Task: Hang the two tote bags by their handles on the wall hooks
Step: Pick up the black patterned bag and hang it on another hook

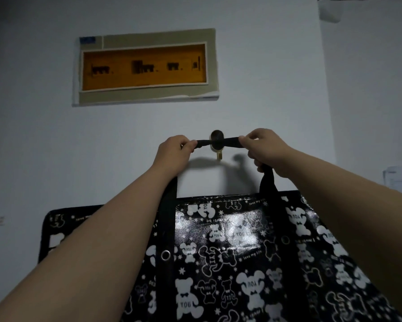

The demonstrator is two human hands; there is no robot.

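A glossy black tote bag (pixel 237 252) printed with white bears hangs from its black handle (pixel 218 142). My left hand (pixel 174 152) and my right hand (pixel 262 147) each pinch the handle and hold it stretched flat across a wall hook (pixel 217 145). The hook's lower tip shows below the strap. Part of a second bag (pixel 55 226) with the same print shows low on the left, behind my left forearm; how it is supported is hidden.
A beige wall panel with an orange window (pixel 145 67) is mounted above the hook. The white wall has a corner edge at the right (pixel 327 112). Papers (pixel 399 180) are stuck on the far right wall.
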